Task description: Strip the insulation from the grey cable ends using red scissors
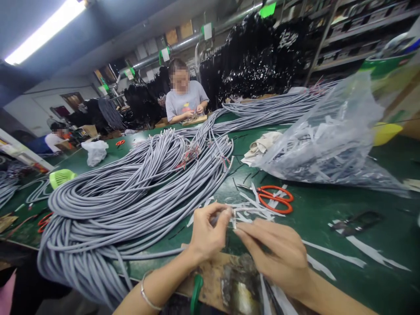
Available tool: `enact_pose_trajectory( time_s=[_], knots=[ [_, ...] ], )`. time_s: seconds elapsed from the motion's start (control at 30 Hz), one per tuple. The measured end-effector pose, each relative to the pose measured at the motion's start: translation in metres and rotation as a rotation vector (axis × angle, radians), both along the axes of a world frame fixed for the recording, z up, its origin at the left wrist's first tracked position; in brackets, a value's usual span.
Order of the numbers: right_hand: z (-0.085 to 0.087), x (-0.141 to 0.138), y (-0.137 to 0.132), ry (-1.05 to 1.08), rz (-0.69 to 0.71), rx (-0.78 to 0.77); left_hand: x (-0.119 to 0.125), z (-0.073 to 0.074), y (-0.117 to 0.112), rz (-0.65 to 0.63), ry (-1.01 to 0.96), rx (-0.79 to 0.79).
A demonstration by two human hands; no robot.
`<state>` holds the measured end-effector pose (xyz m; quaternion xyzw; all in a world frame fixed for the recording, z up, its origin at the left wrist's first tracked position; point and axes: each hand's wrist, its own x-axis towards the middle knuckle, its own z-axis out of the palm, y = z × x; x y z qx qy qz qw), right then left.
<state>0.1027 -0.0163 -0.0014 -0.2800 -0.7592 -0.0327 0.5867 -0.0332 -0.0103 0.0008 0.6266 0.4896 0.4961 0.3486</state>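
Hands at work over a green counter point(316, 210), seen from left to right. At the left edge lie red-handled scissors point(45, 222), partly hidden by cable; beyond them stands a lime-green plastic article point(62, 178), and farther off a crumpled translucent bag point(95, 153). A large coiled bundle of grey cables point(131, 192), with coloured wires bared at some ends, covers the left and middle of the counter and overhangs its near edge. On the far side sits a co-worker point(187, 98), both hands before the chest. At near centre, the left hand point(208, 229), a bracelet point(144, 291) at its wrist, pinches a small whitish piece point(234, 218), too blurred to identify, between thumb and forefinger. The right hand point(278, 247) pinches the near end of this piece, its fingers drawn together. Beyond the right hand, orange-handled scissors point(275, 199) lie among white strips point(244, 209). Farther right rests a translucent bag of scraps point(328, 148); nearer, at right, lie dark-handled pliers point(357, 223).
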Motion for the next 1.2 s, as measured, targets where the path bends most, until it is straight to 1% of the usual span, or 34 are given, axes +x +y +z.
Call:
enact_pose_trajectory(
  time_s=[0.1,0.13,0.17,0.2,0.23,0.27,0.3,0.33,0.4,0.5,0.67,0.87,1.03,1.1,1.13,1.2],
  knots=[
    [0.001,-0.002,-0.005,-0.078,0.168,0.145,-0.004,0.0,0.009,0.113,-0.08,-0.035],
    [0.002,0.0,-0.005,-0.07,0.188,0.156,-0.006,0.0,0.011,0.151,-0.101,-0.056],
    [0.004,0.001,-0.004,-0.026,0.169,0.148,-0.007,0.0,0.013,0.149,-0.105,-0.078],
    [0.005,0.004,-0.001,0.025,0.069,0.071,-0.008,-0.001,0.014,0.141,-0.11,-0.065],
    [0.005,0.007,0.003,0.114,-0.06,-0.024,-0.008,-0.002,0.014,0.116,-0.118,-0.05],
    [0.006,0.01,0.007,0.18,-0.158,-0.117,-0.007,-0.003,0.013,0.084,-0.122,-0.047],
    [0.006,0.012,0.012,0.202,-0.205,-0.206,-0.006,-0.004,0.012,0.06,-0.13,-0.052],
    [0.005,0.013,0.016,0.201,-0.206,-0.268,-0.006,-0.004,0.01,0.046,-0.143,-0.061],
    [0.003,0.014,0.022,0.136,-0.142,-0.33,-0.005,-0.005,0.008,0.035,-0.166,-0.078],
    [0.001,0.01,0.025,0.076,-0.084,-0.331,-0.006,-0.005,0.004,0.016,-0.164,-0.059],
    [0.003,0.005,0.023,0.012,-0.01,-0.334,-0.006,-0.005,0.0,-0.021,-0.116,-0.029],
    [0.0,0.005,0.021,0.015,0.071,-0.348,-0.006,-0.006,-0.001,-0.081,-0.114,-0.038],
    [0.0,0.005,0.022,0.032,0.172,-0.47,-0.004,-0.01,-0.005,-0.084,-0.036,-0.015],
    [0.0,0.003,0.021,0.044,0.172,-0.496,-0.003,-0.011,-0.005,-0.061,0.011,0.008],
    [0.001,0.002,0.019,0.048,0.15,-0.476,-0.003,-0.012,-0.004,-0.052,0.024,0.012],
    [0.002,0.0,0.011,0.034,0.122,-0.349,-0.004,-0.012,0.002,-0.013,0.011,-0.01]
  ],
)
